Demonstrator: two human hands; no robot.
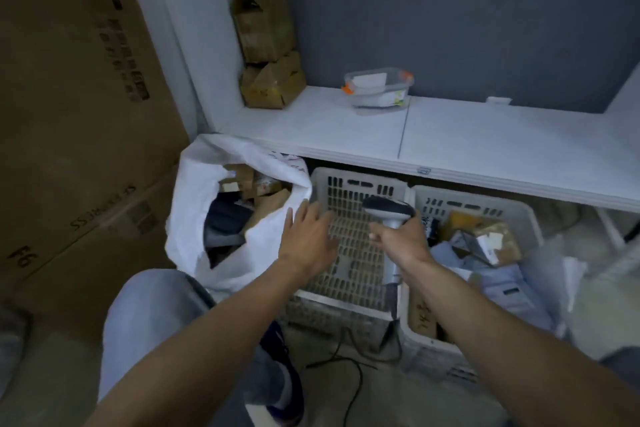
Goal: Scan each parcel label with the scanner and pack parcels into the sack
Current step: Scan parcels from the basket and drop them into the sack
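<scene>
Under the white bench, on the floor, a white woven plastic sack stands open at the left, holding brown cardboard and dark parcels. Just beside it sits a white slotted plastic basket, and to its right a second white basket filled with grey mailer bags and brown packets. The left hand hovers at the sack's near rim, over the first basket's edge, its fingers straight and spread, holding nothing; whether they touch the sack I cannot tell. The right hand grips the handle of a grey and white handheld scanner above the seam between the two baskets, fingers curled round it, the scanner's head turned left. A black cable trails across the floor. On the bench stand a clear plastic tub and small stacked cardboard boxes.
</scene>
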